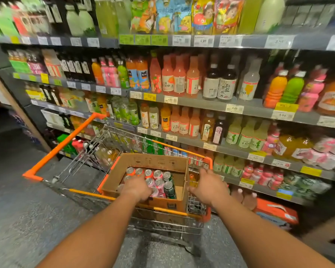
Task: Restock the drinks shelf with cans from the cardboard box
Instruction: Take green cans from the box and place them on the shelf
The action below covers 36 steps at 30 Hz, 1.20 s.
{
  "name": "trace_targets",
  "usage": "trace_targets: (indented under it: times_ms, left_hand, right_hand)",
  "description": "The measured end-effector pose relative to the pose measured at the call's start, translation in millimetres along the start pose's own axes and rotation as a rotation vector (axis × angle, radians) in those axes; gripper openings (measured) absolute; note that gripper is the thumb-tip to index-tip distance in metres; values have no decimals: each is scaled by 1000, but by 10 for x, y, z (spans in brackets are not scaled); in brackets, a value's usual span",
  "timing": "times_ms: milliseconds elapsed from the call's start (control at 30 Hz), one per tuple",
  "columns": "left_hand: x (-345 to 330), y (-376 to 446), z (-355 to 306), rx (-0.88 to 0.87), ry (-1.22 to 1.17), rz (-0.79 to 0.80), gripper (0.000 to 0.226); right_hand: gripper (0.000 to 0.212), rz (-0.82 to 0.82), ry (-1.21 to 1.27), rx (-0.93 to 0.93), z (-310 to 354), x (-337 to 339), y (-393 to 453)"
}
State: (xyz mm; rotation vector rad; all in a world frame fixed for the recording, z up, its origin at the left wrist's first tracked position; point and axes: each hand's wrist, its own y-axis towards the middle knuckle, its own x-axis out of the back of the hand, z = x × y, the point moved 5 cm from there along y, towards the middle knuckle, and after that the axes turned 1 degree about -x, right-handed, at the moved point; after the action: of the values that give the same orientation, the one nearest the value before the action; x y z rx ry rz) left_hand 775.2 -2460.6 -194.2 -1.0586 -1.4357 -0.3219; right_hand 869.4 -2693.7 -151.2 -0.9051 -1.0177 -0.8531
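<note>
Several tiers of the drinks shelf fill the view from 9 o'clock round to 3 o'clock, stocked with bottles in orange, pink, green and dark tones. Price tags line the shelf edges; "4.89" reads on one, "1.99" on another higher up at 12 o'clock. Several bottle labels show "100"; other label writing is too blurred to read.

A wire trolley with orange trim stands on the grey floor at centre, just beside the shelf. The cardboard box sits inside it, open at the top. Cans stand upright in the box, tops showing, with orange, pink and dark green bodies; no brand is legible.

The left hand reaches into the box at 6 o'clock of the cans, fingers curled down over the pink ones; whether this grip has closed on a can cannot be told. The right hand is at the box's 3 o'clock wall, fingers loosely spread, thumb against the cardboard edge, holding nothing.
</note>
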Motion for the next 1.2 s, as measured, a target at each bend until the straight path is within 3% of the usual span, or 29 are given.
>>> trace_targets:
  times_ms: [267, 700, 867, 933, 1033, 1200]
  left_hand:
    - [-317, 379, -219, 71, -20, 51, 71]
    - [-752, 816, -267, 384, -308, 25, 73]
    - [-864, 1052, -302, 426, -400, 36, 50]
    - [-937, 1244, -321, 426, -455, 48, 48]
    - [-1083, 1548, -367, 442, -535, 49, 51]
    - [-1594, 2012, -477, 497, -602, 131, 46]
  right_hand:
    - [76, 97, -33, 88, -125, -188, 644]
    - [60, 337, -112, 373, 219, -571, 1799]
    - [30, 350, -105, 460, 583, -821, 2100]
    - [32, 374, -98, 427, 657, -926, 2253]
    - [56, 478, -103, 334, 672, -1141, 2513]
    - [44, 621, 220, -110, 540, -1532, 2821]
